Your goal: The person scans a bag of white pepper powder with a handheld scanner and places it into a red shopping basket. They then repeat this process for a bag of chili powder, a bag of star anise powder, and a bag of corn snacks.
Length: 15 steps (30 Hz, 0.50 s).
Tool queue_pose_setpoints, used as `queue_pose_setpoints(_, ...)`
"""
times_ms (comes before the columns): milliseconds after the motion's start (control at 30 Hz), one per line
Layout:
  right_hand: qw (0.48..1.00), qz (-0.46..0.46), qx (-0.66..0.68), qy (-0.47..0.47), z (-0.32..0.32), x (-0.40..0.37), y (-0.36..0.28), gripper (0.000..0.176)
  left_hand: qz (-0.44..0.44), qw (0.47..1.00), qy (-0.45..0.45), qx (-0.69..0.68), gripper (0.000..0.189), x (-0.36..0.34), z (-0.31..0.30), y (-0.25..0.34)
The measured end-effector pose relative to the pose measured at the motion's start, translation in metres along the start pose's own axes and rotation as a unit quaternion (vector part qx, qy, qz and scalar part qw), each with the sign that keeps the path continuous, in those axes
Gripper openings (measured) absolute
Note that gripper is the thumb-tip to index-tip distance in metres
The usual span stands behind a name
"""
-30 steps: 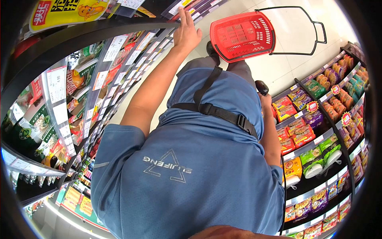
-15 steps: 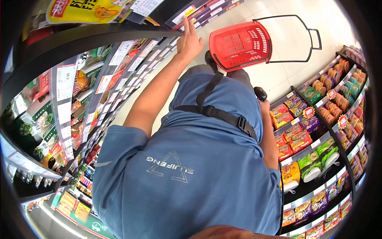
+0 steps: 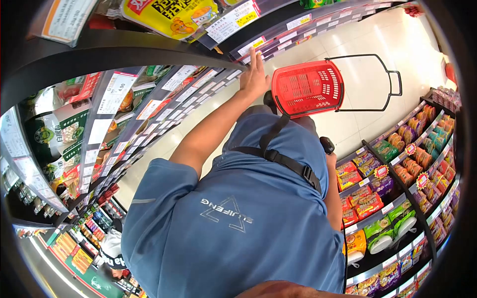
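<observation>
My left hand reaches forward beside the left shelf, its index and middle fingers stretched out and its thumb apart. Its fingertips are right at a price tag on the shelf edge and hold nothing. Low at my right side, my right hand is closed around a black rounded object, whose top sticks out above the fist; most of these fingers are hidden. A red shopping basket with a long black handle stands on the floor just ahead of my feet.
Shelves with price labels and packaged food line my left, with a yellow snack bag on the upper one. Stacked packets fill the shelves on my right. Behind me at lower left, a person in a white and black top is partly visible.
The view has shifted, so my left hand, the basket and the left shelf appear farther right and lower. A person has come into view at lower left. My left hand stays at the shelf edge.
</observation>
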State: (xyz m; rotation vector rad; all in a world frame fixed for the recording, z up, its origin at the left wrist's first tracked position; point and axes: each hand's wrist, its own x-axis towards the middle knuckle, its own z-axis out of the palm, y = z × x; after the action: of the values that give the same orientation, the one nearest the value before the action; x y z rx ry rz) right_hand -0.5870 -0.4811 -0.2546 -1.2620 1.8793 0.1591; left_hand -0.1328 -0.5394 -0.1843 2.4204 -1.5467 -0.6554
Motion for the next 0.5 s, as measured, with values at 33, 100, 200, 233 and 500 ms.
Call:
queue_pose_setpoints(33, 1.0, -0.008, 0.0, 0.008, 0.0, 0.0, 0.0, 0.035, 0.0, 1.0, 0.005, 0.001, 0.085, 0.001, -0.001, 0.001)
queue_pose_setpoints(100, 1.0, -0.007, 0.003, 0.001, 0.0, 0.001, 0.002, 0.035, -0.012, 1.0, -0.015, -0.005, 0.086, 0.0, -0.004, 0.003)
queue_pose_setpoints(200, 1.0, -0.003, 0.011, -0.006, 0.001, 0.003, 0.005, 0.034, -0.007, 1.0, -0.011, -0.018, 0.086, -0.001, -0.005, 0.004)
queue_pose_setpoints(233, 1.0, 0.002, 0.009, -0.002, 0.001, 0.003, 0.005, 0.034, -0.006, 1.0, -0.009, -0.018, 0.086, -0.001, -0.005, 0.004)
queue_pose_setpoints(500, 1.0, 0.011, 0.01, -0.005, 0.006, 0.009, 0.014, 0.033, -0.013, 1.0, -0.021, -0.016, 0.085, -0.001, -0.008, 0.005)
